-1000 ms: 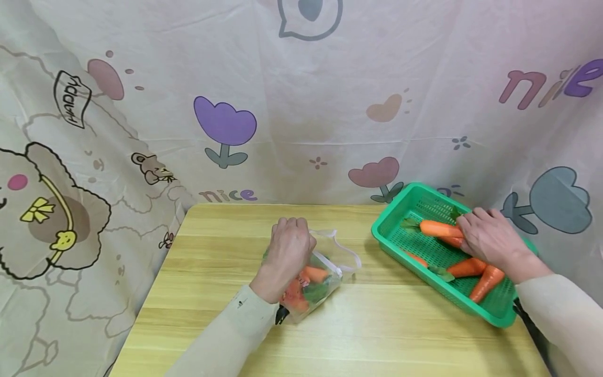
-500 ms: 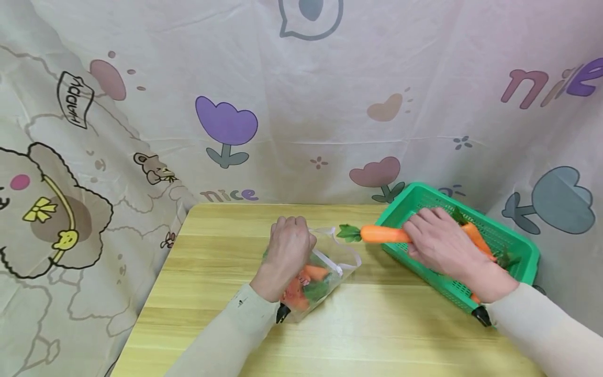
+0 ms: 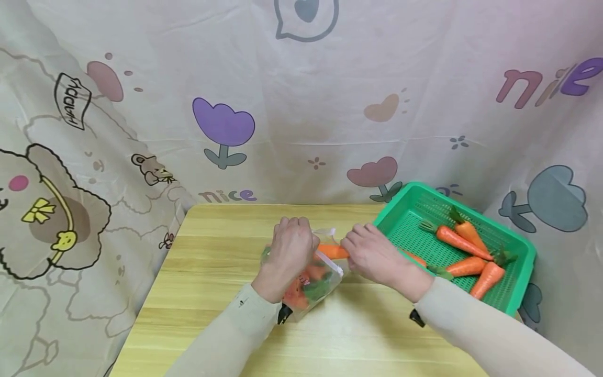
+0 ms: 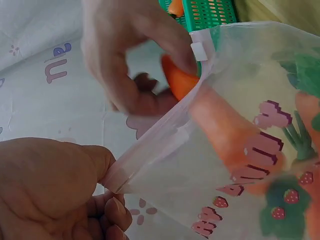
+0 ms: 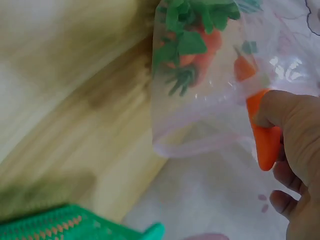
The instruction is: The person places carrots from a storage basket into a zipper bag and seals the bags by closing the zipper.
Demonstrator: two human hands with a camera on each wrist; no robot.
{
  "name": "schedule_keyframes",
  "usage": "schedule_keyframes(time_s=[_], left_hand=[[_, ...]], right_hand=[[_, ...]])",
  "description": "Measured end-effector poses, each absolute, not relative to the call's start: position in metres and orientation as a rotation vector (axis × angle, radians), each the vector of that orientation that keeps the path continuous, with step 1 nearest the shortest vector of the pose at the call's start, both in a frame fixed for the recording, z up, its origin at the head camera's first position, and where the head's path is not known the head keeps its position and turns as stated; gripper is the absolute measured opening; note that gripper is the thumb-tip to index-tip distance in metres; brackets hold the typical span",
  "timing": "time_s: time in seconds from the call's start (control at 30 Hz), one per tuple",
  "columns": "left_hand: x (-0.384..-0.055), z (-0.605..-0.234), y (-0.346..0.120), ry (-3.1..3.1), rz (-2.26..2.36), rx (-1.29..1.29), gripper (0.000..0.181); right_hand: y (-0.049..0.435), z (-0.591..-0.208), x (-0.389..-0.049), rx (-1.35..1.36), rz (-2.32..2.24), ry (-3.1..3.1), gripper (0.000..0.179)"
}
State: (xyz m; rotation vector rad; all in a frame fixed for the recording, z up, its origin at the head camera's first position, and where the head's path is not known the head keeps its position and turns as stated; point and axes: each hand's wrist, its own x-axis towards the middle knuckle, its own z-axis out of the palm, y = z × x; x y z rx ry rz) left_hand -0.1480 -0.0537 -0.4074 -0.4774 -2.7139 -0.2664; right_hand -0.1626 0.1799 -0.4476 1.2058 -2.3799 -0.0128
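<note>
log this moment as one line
left hand: pinches bag at its mouth | right hand: holds carrot, partway inside bag | green basket: other carrots inside

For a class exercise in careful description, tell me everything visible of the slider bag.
The slider bag is see-through, plastic-looking, printed with pink lettering and strawberries. A pale strip with a slider edges its open mouth, one side pinched by the left hand. Leafy carrots lie inside; another carrot, held in the right hand, is partly through the mouth. It slants over the table; whether it touches is unclear.
</note>
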Motion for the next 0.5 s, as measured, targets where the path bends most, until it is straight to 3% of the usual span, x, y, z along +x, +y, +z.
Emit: schedule_keyframes(time_s=[0.17,0.4,0.5], left_hand=[[-0.145,-0.405,-0.051,-2.749,-0.252,-0.506,0.029],[-0.146,-0.405,-0.057,-2.752,-0.268,-0.437,0.026],[-0.148,-0.404,-0.06,-2.677,-0.3,-0.41,0.027]], right_hand=[[0.151,-0.465,-0.167,1.185,0.042,-2.402,0.026],[0.144,-0.477,-0.164,1.24,0.384,-2.477,0.007],[0.155,-0.483,-0.16,1.072,0.416,-2.499,0.006]])
